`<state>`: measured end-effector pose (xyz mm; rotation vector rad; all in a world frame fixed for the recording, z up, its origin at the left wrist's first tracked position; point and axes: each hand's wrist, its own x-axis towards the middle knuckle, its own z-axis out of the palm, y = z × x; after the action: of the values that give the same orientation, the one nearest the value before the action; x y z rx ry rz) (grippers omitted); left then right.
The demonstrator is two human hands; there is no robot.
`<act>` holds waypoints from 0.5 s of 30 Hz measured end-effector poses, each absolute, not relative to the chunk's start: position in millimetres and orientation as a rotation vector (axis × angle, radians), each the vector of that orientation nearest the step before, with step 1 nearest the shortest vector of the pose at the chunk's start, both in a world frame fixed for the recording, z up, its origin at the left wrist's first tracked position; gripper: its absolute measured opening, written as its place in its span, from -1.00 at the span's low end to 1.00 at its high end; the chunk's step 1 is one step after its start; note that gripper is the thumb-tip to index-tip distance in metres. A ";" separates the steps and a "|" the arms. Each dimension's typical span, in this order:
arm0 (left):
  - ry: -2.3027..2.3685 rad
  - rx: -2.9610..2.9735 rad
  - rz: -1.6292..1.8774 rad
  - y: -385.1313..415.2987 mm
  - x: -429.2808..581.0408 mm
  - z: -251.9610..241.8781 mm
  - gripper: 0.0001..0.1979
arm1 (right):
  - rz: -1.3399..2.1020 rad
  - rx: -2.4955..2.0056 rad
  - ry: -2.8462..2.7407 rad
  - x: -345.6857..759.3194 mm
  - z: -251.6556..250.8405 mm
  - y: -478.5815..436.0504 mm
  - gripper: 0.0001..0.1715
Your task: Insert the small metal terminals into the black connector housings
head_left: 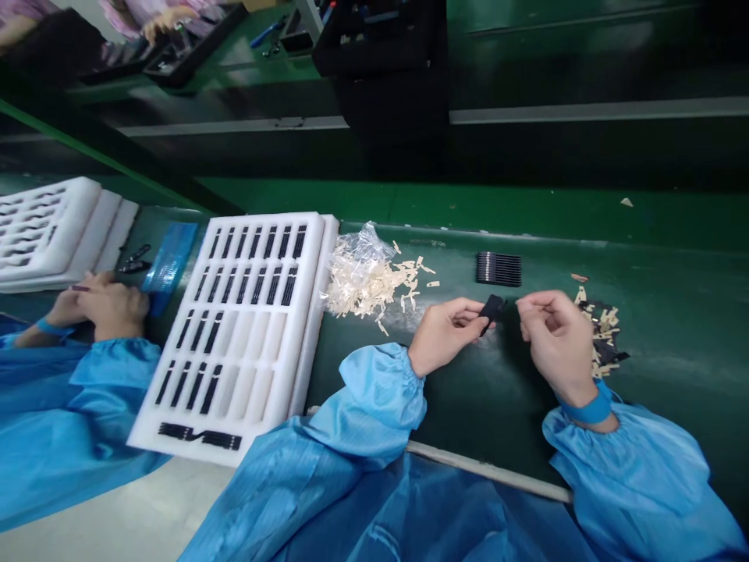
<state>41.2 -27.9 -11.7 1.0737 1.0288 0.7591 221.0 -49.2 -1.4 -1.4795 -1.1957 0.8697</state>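
Nearest, the pale front edge (485,471) of the green surface (503,406) runs off to the right of the white foam tray (308,336), with bare room just behind it. Beyond that, right of the tray, the left hand (448,332) pinches a small black part (491,310) between thumb and fingertips. Farther right of the tray, the right hand (555,336) has its fingertips pressed together just beside the part; I cannot tell whether they grip anything. A scrap pile (605,336) lies just beyond that hand. Farther back, beige strips (368,281) heap against the tray's right edge. A row of black parts (498,268) lies well right of the tray, open surface around it. Left of the tray rest a co-worker's hands (108,306).
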 end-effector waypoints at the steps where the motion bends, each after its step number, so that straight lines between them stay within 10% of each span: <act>1: 1.019 1.036 0.759 -27.5 41.5 -10.2 -0.64 | 0.937 -1.482 -1.217 220.4 -1.8 -49.3 -0.83; 15: 1.026 1.137 0.767 -29.9 39.8 -5.7 -0.67 | 1.027 -1.487 -1.249 217.0 -3.1 -50.6 -0.74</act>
<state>39.8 -29.9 -5.7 1.1367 1.0259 0.7673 217.0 -50.6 -3.1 -1.4868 -1.2491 1.0272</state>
